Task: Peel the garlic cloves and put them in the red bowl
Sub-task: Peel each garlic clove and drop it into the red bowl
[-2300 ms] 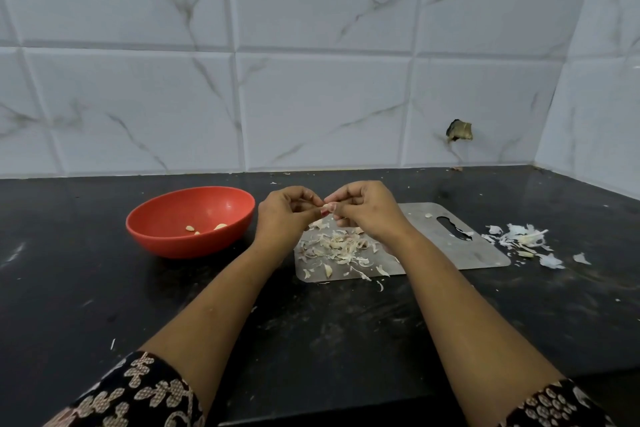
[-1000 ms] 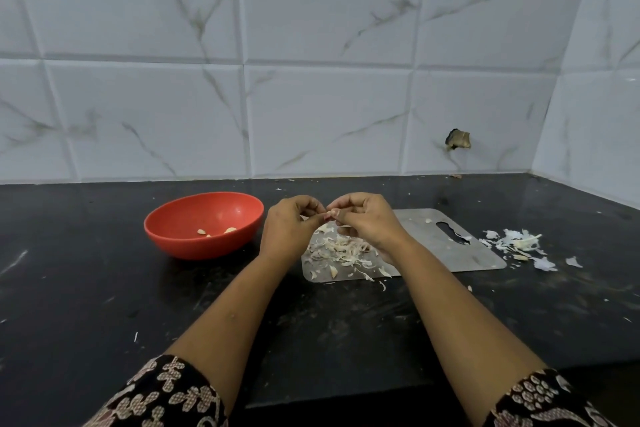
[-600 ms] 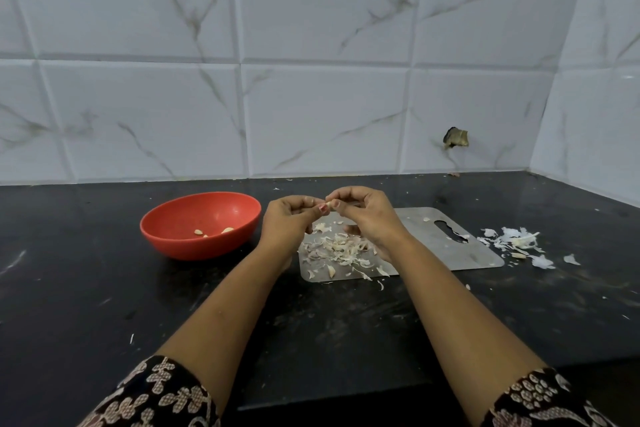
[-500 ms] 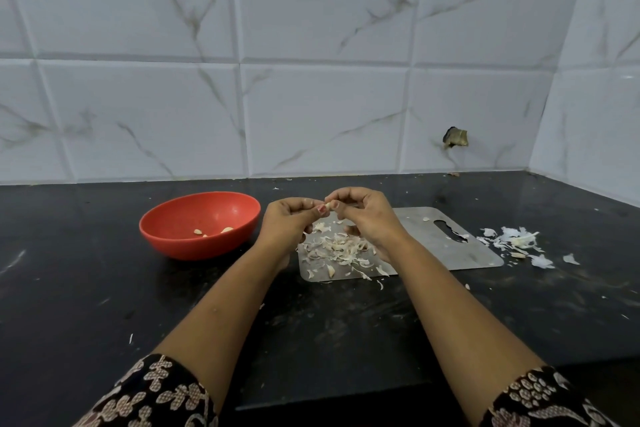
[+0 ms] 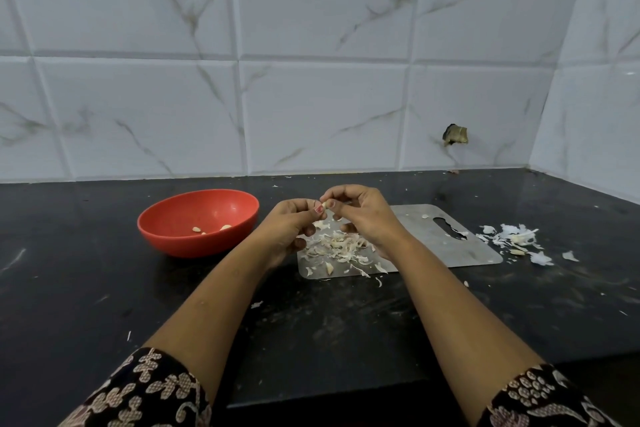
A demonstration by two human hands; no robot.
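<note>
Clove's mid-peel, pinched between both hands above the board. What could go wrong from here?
The garlic clove is pinched only by fingertips of the left hand and right hand; a slip would likely drop it into the pile of skins on the cutting board, where it may be hard to spot. Skin clinging to it could ride along into the red bowl.

2 hands [image 5: 294,222] [image 5: 364,215], 1 red bowl [image 5: 173,239], 1 board [image 5: 446,250]

A small, pale garlic clove [image 5: 325,205] is held in the air at the centre of the frame. Left of it, the round red bowl [image 5: 194,246] stands upright, with a few peeled cloves [image 5: 225,227] lying in its bottom.
</note>
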